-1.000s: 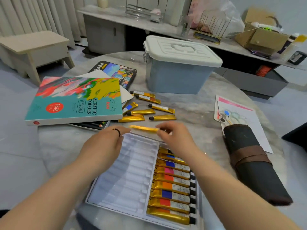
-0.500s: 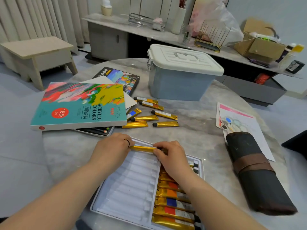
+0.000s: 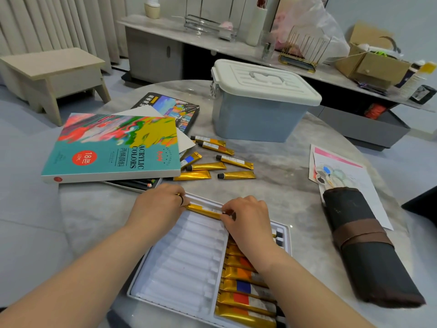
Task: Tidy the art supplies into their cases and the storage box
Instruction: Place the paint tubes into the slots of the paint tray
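Over the last second the gold paint tube (image 3: pixel 204 210) has come down from just above the tray's far edge, and it now lies crosswise at the farthest slot of the white tray (image 3: pixel 179 268), in its left column. Both hands have lowered with it. The left hand (image 3: pixel 157 207), wearing a ring, holds the tube's flat end with curled fingertips. The right hand (image 3: pixel 248 216) pinches the tube near its dark cap end. The rest of the left column shows bare white slots. The right column holds a row of gold tubes (image 3: pixel 243 287) with coloured bands, partly hidden under the right forearm. The tray sits at the near edge of a round marble table (image 3: pixel 283 166). Beyond the hands, several loose gold tubes (image 3: pixel 205 166) lie scattered on the tabletop. To their left rests the paint set's lid (image 3: pixel 113 147), teal with bright swirls and the words "ACRYLIC COLORS". It lies on top of an open pencil tin (image 3: pixel 139 184) and a white sheet. A dark box with a colourful picture (image 3: pixel 175 107) lies behind it. At the far side of the table stands the blue storage box (image 3: pixel 257 114) with its white lid closed. On the right, a dark rolled brush case (image 3: pixel 361 245) with a brown band lies partly over a sheet of paper (image 3: pixel 343 166) that shows dabs of paint.
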### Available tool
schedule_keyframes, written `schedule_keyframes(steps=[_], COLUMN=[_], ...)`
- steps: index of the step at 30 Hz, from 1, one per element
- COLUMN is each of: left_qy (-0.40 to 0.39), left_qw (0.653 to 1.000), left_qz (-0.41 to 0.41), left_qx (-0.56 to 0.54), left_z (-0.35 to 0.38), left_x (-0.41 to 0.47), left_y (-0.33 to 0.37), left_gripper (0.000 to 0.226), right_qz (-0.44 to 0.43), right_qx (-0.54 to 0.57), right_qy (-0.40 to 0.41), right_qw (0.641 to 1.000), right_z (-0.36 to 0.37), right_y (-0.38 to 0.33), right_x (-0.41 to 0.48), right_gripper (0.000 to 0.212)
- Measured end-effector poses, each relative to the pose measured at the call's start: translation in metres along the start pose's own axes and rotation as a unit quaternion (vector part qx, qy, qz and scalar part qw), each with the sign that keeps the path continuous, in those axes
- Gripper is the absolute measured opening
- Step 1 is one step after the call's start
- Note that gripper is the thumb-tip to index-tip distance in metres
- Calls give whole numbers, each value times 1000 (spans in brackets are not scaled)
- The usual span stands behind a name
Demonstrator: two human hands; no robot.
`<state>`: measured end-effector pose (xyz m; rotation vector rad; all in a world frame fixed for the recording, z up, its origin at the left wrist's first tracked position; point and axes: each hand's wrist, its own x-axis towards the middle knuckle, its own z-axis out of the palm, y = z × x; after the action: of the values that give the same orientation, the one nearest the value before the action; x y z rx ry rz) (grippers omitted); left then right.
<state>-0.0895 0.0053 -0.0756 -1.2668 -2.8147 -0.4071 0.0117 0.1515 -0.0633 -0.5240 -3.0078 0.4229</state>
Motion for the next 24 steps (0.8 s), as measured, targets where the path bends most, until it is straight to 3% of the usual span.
schedule_keyframes(steps=[6, 15, 19, 22, 24], left_qy=[-23, -65, -71, -52, -33], left_qw=[998, 996, 994, 989, 985], left_qz=[-59, -63, -64, -110, -133], left_qx=[-21, -15, -45, -88, -104], left_z=[8, 4, -6, -18, -22], left_x=[2, 0, 0, 6, 10], left_y=[-1, 8, 14, 9, 4], left_gripper=[34, 34, 33, 29, 27], right_qz=[-9, -44, -13, 32, 30], right_qx=[-46, -106, -52, -7, -44], right_qy=[7, -70, -128, -84, -62], right_qw=[999, 991, 990, 996, 997], right_z=[0, -13, -27, -39, -38], right_y=[-1, 7, 20, 22, 19], right_x=[1, 15, 24, 47, 68], right_gripper=[28, 27, 22, 22, 28])
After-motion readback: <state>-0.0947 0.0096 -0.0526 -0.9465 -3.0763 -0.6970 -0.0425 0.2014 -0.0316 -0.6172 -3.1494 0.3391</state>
